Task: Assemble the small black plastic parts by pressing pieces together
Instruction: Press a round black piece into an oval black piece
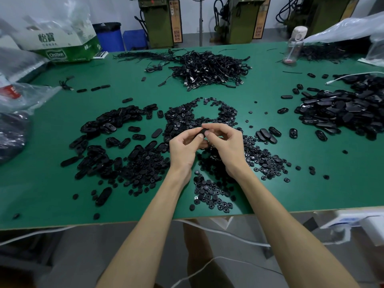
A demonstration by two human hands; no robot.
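**Mid-press on a tiny black part: what can go sideways + how much room there is**

Both hands are up over the green table (62, 183). The left hand (185, 147) and right hand (225, 143) have their fingers curled in, thumbs + forefingers pinching one small black part (202, 132) right btw the fingertips. Can't tell if it's two pieces already seated or just one, it's too small and half covered.

What could go wrong, imo:
- Press off-axis and the piece prob pops out of the pinch. It'd drop into the scattered discs (209, 194) below the fingers, and everything there is the same black, so good luck finding it.
- A half-seated snap would look the same as a full one from up here, so a bad unit could slip through.
- The wrists hang low. Drag them and discs get swept toward the table edge (124, 223) behind the wrists, w/ strays already near it.

Room: tight.
- The oval shells (116, 125) sit just left of the left fingers.
- The disc pile (187, 115) is just beyond the fingertips.
- More round caps (264, 161) are right of the right fingers.
- The cable heap (209, 69) is well beyond the fingers and the oval-cover heap (342, 109) is far right, so neither is an issue.
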